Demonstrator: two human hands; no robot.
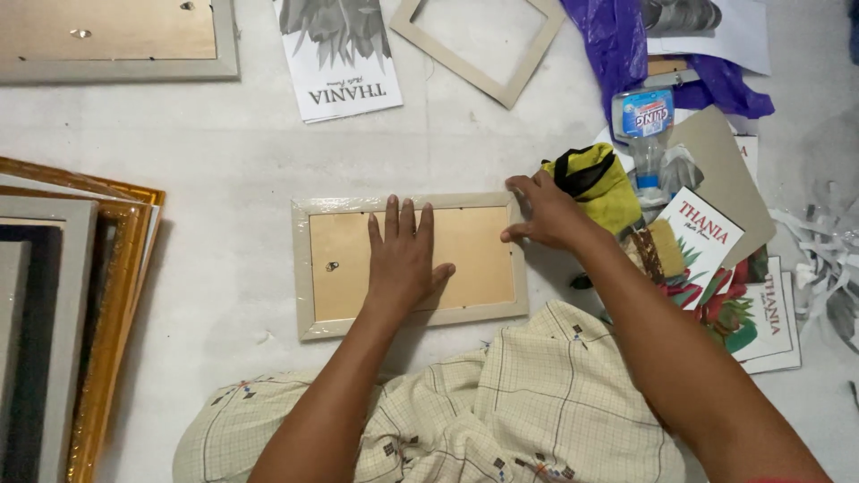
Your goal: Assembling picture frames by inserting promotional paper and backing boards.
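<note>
So the biggest thing going on is the pale floor (224, 161), with stuff spread all over it. On the left edge there's a stack of big frames (63, 313), gold and grey ones piled on each other, and another large frame (116, 67) lies face down at the top left. Top middle has an empty beige mat border (474, 72), tilted, just beside a flower print (338, 55). Over on the right it's a messy heap: purple plastic bag (617, 36), more flower prints (707, 237), a grey card sheet (720, 165), a yellow cloth (604, 188) and a small clear bottle (646, 134) with a blue label.

Dead centre, right in front of the person's knees, lies the small picture frame (318, 268), back side up, brown backing board showing, wrapped in clear film. The left hand (403, 255) is pressed flat on that backing, fingers stretched out, not gripping anything. The right hand (544, 215) sits at the frame's top right corner, fingers curled loosely against the edge, touching it but not closed round it.
</note>
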